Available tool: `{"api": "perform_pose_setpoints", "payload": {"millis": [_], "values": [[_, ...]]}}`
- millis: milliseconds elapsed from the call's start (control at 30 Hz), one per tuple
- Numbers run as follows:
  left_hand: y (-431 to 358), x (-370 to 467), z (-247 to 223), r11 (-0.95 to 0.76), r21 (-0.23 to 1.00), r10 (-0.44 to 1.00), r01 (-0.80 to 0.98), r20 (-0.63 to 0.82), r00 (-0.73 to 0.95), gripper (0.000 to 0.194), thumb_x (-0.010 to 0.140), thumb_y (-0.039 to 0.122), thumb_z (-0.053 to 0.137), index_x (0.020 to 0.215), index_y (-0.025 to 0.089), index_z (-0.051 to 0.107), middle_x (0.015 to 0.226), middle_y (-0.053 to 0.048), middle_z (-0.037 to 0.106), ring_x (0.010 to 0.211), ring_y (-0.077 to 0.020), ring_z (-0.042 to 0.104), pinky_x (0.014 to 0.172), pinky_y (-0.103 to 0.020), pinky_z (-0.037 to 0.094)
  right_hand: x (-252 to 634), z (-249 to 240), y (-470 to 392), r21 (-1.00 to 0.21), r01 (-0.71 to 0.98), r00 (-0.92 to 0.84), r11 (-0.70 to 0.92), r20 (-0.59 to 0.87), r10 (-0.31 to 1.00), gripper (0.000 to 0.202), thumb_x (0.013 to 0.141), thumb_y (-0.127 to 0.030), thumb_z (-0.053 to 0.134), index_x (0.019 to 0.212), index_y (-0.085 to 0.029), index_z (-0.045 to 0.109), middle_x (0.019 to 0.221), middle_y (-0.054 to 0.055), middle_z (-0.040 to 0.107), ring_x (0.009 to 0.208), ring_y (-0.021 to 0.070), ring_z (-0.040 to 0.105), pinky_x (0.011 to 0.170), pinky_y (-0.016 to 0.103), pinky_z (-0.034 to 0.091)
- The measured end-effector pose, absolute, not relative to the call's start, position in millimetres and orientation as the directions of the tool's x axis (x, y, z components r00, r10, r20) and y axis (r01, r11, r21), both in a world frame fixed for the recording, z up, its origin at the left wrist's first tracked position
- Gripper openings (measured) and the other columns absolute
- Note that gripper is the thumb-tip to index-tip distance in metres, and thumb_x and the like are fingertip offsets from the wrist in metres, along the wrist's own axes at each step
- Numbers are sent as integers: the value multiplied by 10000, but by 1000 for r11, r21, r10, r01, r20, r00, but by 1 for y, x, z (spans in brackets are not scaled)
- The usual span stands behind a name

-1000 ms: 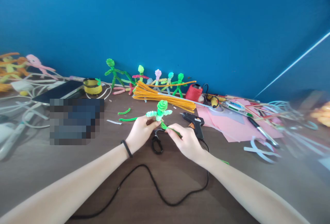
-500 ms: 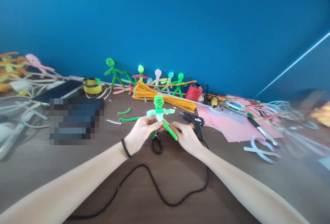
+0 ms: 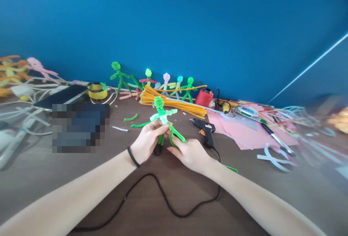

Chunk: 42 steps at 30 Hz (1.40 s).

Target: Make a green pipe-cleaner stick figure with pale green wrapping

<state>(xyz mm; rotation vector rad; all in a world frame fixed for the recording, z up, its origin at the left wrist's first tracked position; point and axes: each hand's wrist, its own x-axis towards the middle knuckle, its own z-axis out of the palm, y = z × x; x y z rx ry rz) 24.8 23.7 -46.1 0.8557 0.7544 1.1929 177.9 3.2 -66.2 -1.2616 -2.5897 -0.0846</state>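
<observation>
My left hand [image 3: 145,140], with a dark band at the wrist, pinches a pipe-cleaner figure [image 3: 159,102] by its lower body. The figure has a coiled green head and pale mint arms and tilts slightly left. Green pipe-cleaner lengths hang from its lower part. My right hand [image 3: 194,154] is closed on a bright green pipe cleaner [image 3: 177,134] that bends out from the figure. A green end [image 3: 231,169] shows past the right forearm. Under the figure, a black loop handle [image 3: 157,150] is mostly hidden by my left hand.
A black glue gun [image 3: 206,131] lies right of my hands, its cord [image 3: 163,196] curving across the front. Behind are orange pipe cleaners [image 3: 174,103] and several finished figures [image 3: 116,71] along the wall. Pink paper [image 3: 239,131] and a marker [image 3: 277,138] lie right; a blurred-out dark object [image 3: 81,127] left.
The figure has shifted left and tilted. My right hand has moved slightly down, its fingers now around a bent green length. A green end now shows beyond the right forearm.
</observation>
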Motion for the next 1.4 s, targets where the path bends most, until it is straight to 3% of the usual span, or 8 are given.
{"api": "perform_pose_setpoints", "payload": {"millis": [133,400,567,833,1000,1133,1267,1400], "values": [[21,25,-44,62,950,991,-307,-22,131,122,609,226,684,631,127,616,565,22,573,519,-73,492,537,-204,383,175,-66,-3,-48,765,-608,643,278,744,381,882,-385,321,1100,-145,520,730,85,687,502,163,610,463,230,318],[19,22,-41,-135,991,991,15,135,-6,68,617,211,643,626,161,598,571,15,605,515,-124,519,506,-222,384,174,-57,-7,-201,736,-611,647,213,762,336,877,-333,339,1079,-133,517,603,45,651,479,182,589,446,240,300],[20,20,-39,-194,973,981,128,195,1,52,613,212,636,599,168,611,565,8,612,557,-149,532,567,-235,396,179,-57,-4,-427,691,-495,584,309,812,310,887,-310,304,959,-170,570,642,27,631,494,121,555,510,210,353],[23,22,-41,-48,995,990,-91,60,130,119,607,250,665,641,142,630,620,-7,619,598,-130,541,602,-233,417,189,-52,8,-623,624,-253,472,410,876,274,873,-331,342,778,-175,547,610,-6,531,548,105,494,562,193,360],[22,24,-43,57,949,981,-311,4,193,157,577,223,712,675,136,625,637,11,610,577,-88,531,596,-209,425,190,-56,16,-666,619,-250,416,336,908,327,873,-334,337,631,-177,491,540,-24,481,506,98,467,524,193,329],[21,26,-43,100,890,971,-445,10,238,130,586,186,712,653,120,621,627,9,593,549,-67,513,574,-193,423,189,-62,16,-573,699,-331,429,272,903,360,878,-360,320,627,-177,502,520,-10,517,480,108,490,485,201,301],[21,27,-44,165,840,965,-517,-29,261,123,585,167,711,654,108,626,616,2,586,539,-63,512,562,-190,423,185,-66,10,-313,802,-431,509,288,855,326,886,-330,306,829,-175,587,618,32,630,537,132,570,496,210,291],[23,28,-47,149,834,977,-531,-42,208,143,573,171,713,666,110,621,596,15,570,533,-60,509,544,-182,413,178,-66,2,-65,835,-507,547,299,809,297,877,-299,329,990,-157,563,650,50,668,525,148,594,476,228,262]]}}
